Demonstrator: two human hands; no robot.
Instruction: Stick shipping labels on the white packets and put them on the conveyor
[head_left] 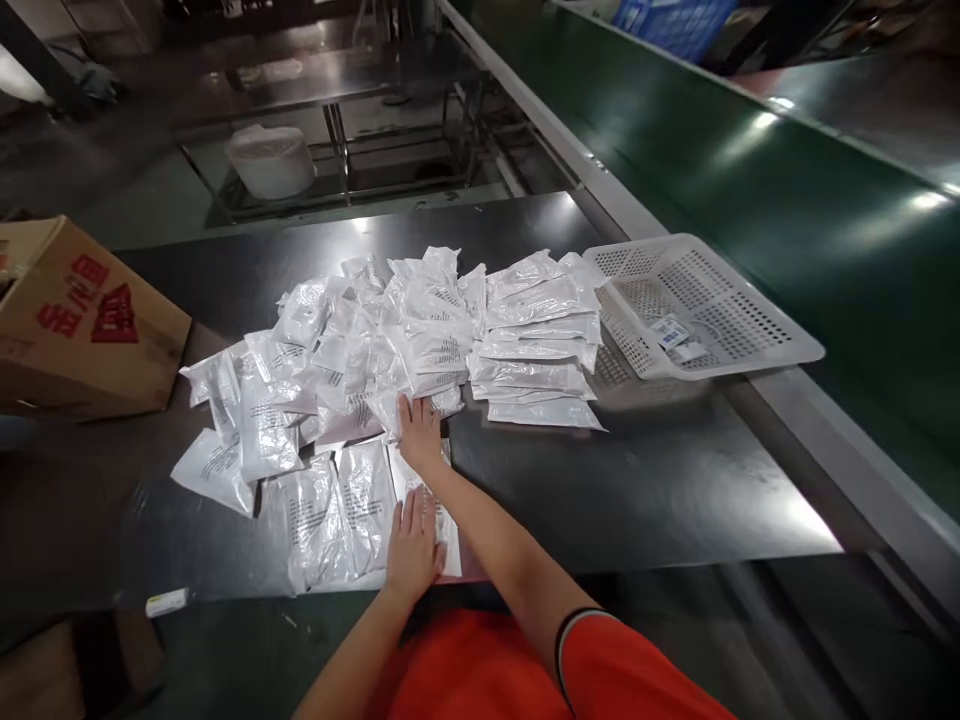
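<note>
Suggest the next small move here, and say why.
Perhaps smooth the rightmost front-row packet flat: the left hand lies on it, the right hand is near its far end, and two packets lie flat beside it.

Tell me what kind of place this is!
Probably a packing workshop or factory: there's a metal table with lots of white packets, and what looks like a green conveyor belt beside it.

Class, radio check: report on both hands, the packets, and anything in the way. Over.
Left hand flat on front-row packet. Right hand over its far end. Heap of packets crowds just beyond; basket sits apart, right.
</note>
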